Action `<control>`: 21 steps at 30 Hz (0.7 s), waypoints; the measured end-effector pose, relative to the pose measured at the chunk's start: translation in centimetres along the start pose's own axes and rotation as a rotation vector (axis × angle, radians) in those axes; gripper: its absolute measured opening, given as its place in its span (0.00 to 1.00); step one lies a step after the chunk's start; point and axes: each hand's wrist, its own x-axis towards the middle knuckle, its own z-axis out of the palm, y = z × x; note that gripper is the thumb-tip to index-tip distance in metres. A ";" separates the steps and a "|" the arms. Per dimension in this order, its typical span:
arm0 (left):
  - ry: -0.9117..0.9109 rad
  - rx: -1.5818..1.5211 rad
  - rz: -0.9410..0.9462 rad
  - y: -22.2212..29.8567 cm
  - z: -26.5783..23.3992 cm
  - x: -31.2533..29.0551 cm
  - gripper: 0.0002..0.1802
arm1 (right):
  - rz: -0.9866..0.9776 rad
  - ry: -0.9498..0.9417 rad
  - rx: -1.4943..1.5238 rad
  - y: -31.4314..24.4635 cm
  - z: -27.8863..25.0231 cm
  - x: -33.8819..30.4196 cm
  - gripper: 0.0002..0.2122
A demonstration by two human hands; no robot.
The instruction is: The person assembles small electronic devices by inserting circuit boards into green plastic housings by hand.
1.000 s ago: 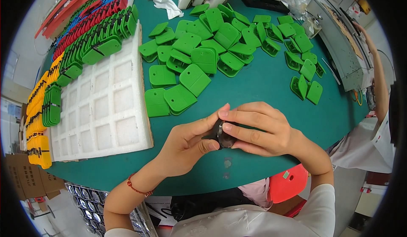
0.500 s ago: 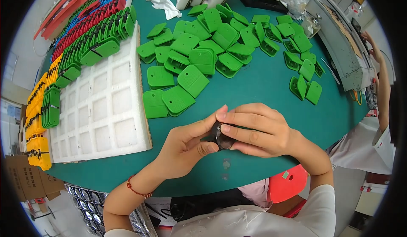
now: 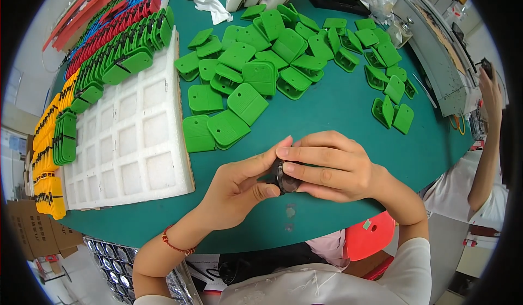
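Observation:
Between my two hands, just above the near middle of the green table, is a small round black part with a glossy, dark see-through face (image 3: 287, 182). My left hand (image 3: 235, 189), with a red cord bracelet at its wrist, pinches it from the left with thumb and fingers. From the right, the fingertips of my right hand (image 3: 333, 166) press on its top and side. Much of the part is hidden by my fingers. Beyond my hands lies a loose pile of green folded plastic clips (image 3: 248, 104).
At left, a white foam tray (image 3: 186, 158) has square hollows. Yellow clips (image 3: 49, 193), red clips (image 3: 109, 29) and more green clips (image 3: 128, 65) stand in rows around it. A crumpled white tissue (image 3: 210, 6) lies behind. A grey machine (image 3: 436, 59) and a co-worker's arm (image 3: 490, 136) are at right.
My hands and the round black part have hardly moved. At the right edge, the co-worker's arm has shifted, and a small dark thing now shows at that hand.

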 end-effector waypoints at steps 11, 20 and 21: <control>0.001 0.035 0.008 0.2 0.4 -0.1 0.34 | 0.011 0.008 -0.062 -0.1 0.4 -0.3 0.19; 0.237 0.155 0.088 -1.1 2.1 -0.2 0.20 | 0.202 0.068 0.066 -2.0 1.7 -0.3 0.18; 0.258 0.346 0.116 -1.2 2.2 -0.4 0.18 | 0.276 0.115 0.074 -2.4 1.9 -0.3 0.17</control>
